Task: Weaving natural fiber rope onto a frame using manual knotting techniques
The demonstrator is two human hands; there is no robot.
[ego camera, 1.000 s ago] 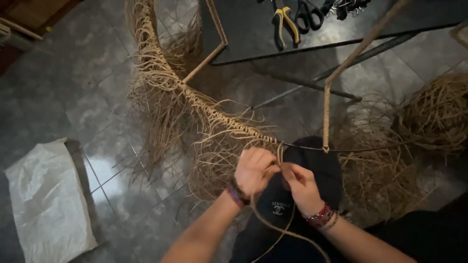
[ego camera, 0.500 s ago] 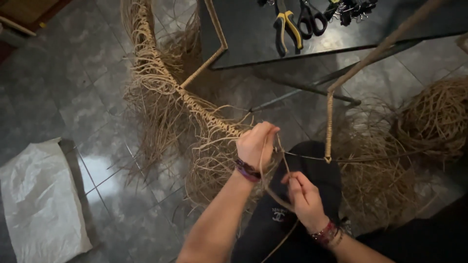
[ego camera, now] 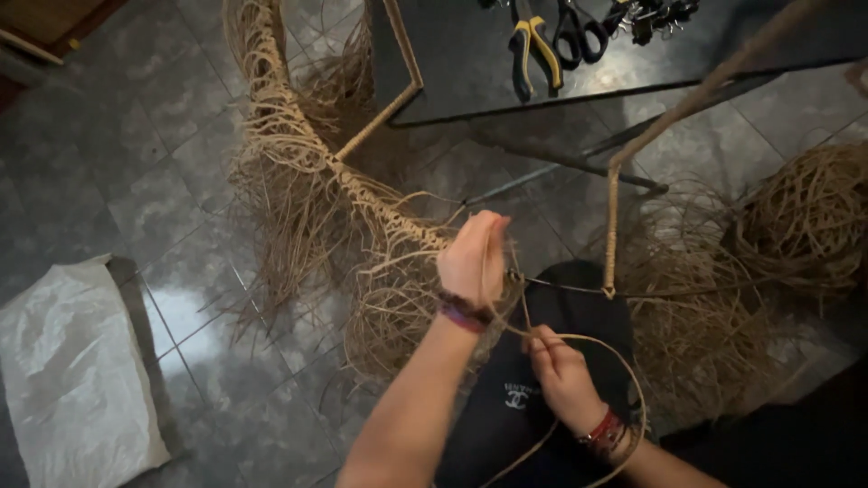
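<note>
A curved metal frame (ego camera: 624,181) wrapped in tan rattan strands (ego camera: 298,154) stands in front of me on a grey tiled floor. My left hand (ego camera: 470,258) is raised at the bare rim wire, fingers pinched on a tan strand (ego camera: 520,312) where the weaving ends. My right hand (ego camera: 562,375) sits lower, over my dark trouser leg, gripping the same strand, which loops down and around past my wrist. Loose fringe hangs below the woven rim.
A dark table top (ego camera: 542,54) at the top holds yellow-handled pliers (ego camera: 533,50) and black scissors (ego camera: 579,32). A coil of rattan (ego camera: 805,217) lies at the right. A white plastic bag (ego camera: 68,370) lies on the floor at the lower left.
My left hand has lifted from beside the right up to the rim wire. My right hand has drawn down and back, pulling the strand into a longer loop.
</note>
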